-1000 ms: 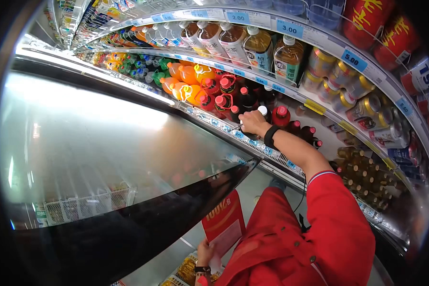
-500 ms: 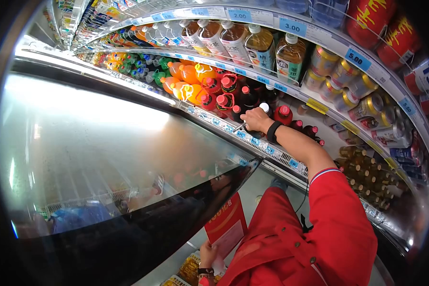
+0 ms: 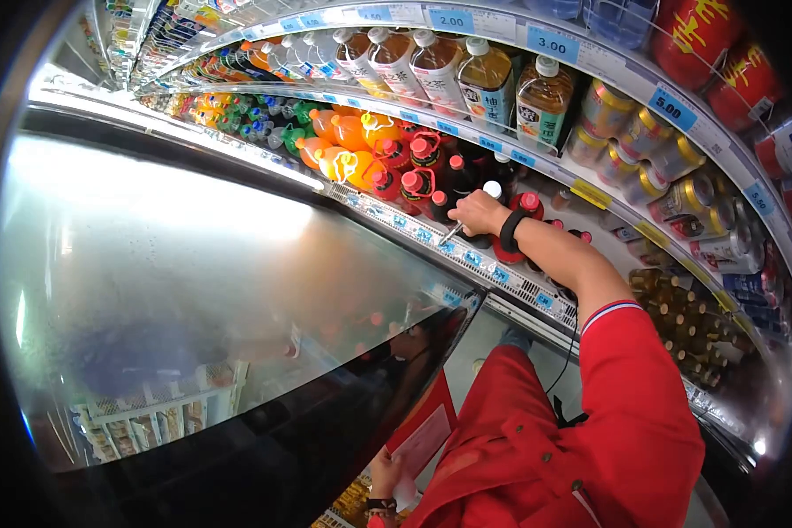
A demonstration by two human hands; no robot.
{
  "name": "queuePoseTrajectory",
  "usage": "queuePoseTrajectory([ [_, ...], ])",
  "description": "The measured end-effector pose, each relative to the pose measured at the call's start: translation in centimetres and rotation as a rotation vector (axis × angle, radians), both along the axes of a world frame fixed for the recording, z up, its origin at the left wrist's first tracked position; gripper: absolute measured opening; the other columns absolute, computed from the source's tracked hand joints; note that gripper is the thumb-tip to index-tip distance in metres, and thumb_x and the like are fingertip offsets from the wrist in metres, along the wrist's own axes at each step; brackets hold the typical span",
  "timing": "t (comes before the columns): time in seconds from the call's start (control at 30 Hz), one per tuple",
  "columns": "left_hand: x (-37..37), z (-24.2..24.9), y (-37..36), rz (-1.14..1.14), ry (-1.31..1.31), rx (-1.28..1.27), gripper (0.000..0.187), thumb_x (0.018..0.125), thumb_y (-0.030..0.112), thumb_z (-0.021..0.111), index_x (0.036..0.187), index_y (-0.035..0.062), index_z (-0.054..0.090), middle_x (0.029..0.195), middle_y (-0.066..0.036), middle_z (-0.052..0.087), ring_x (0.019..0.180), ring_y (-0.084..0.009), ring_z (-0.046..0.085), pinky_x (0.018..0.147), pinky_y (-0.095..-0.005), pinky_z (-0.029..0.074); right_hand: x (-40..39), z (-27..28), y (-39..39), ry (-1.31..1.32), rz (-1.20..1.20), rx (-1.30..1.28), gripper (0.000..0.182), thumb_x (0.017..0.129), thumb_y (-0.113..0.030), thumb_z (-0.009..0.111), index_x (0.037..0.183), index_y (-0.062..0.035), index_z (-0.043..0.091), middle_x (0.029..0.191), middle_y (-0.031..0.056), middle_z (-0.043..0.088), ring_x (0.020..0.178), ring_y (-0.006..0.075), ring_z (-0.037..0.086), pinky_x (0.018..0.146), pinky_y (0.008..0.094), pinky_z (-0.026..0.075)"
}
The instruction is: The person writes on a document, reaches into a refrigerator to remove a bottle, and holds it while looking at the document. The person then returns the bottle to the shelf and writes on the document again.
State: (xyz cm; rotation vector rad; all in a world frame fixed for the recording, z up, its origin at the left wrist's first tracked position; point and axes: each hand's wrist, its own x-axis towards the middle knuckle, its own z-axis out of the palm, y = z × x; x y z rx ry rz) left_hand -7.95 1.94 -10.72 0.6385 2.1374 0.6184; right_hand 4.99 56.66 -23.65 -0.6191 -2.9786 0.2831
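Observation:
My right hand (image 3: 481,214) is closed around a thin silvery pen-like stick (image 3: 451,233), whose end points down at the price-tag rail (image 3: 424,236) along the lowest shelf's front edge. Dark bottles with red caps stand around this hand, and a white-capped bottle (image 3: 492,189) is right behind it. Low in the view, my left hand (image 3: 385,471) grips a red folder (image 3: 422,433) with a pale label on it. The folder's upper part is hidden behind the glass door's dark edge.
An open, fogged glass door (image 3: 176,264) fills the left side. Orange drink bottles (image 3: 350,135) stand farther along the low shelf. Tea bottles (image 3: 482,84) and cans (image 3: 678,158) line the shelf above. Brown-gold bottles (image 3: 682,326) are grouped at the right.
My right hand has shifted slightly right, and more of the silvery stick shows. The folder shows less above the door's edge. The view through the glass has changed.

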Motion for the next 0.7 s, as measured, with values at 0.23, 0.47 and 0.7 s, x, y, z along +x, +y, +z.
queuePoseTrajectory([
  [0.23, -0.6, 0.4, 0.6, -0.149, 0.202, -0.106, 0.029, 0.073, 0.014, 0.061, 0.101, 0.0073, 0.063, 0.078, -0.017, 0.065, 0.076, -0.0327, 0.064, 0.063, -0.0379, 0.048, 1.5, -5.0, -1.4, 0.036, -0.124, -0.033, 0.009, 0.068, -0.015, 0.062, 0.077, -0.0134, 0.063, 0.078, 0.0113, 0.061, 0.069, 0.0282, 0.064, 0.058, 0.0389, 0.05],
  [0.47, -0.5, 3.4, 2.5, -0.22, 0.099, 0.026, 0.03, 0.073, 0.01, 0.06, 0.103, 0.0093, 0.063, 0.075, -0.016, 0.064, 0.066, -0.0258, 0.064, 0.06, -0.0348, 0.048, 4.0, 2.8, -5.7, 0.142, -0.609, -0.435, 0.052, 0.068, -0.039, 0.07, 0.113, -0.0158, 0.056, 0.095, 0.0083, 0.056, 0.087, 0.0302, 0.06, 0.072, 0.0398, 0.048],
  [0.7, -1.0, 7.1, 3.7, -0.173, -0.232, 0.052, 0.029, 0.083, 0.009, 0.061, 0.111, -0.0004, 0.058, 0.103, -0.003, 0.064, 0.094, -0.0099, 0.055, 0.083, -0.0271, 0.045, 11.2, 12.7, -17.4, 0.934, -0.639, -1.472, 0.022, 0.094, -0.028, 0.04, 0.092, -0.008, 0.05, 0.069, -0.0061, 0.039, 0.057, 0.0024, 0.032, 0.05, 0.0174, 0.025],
])
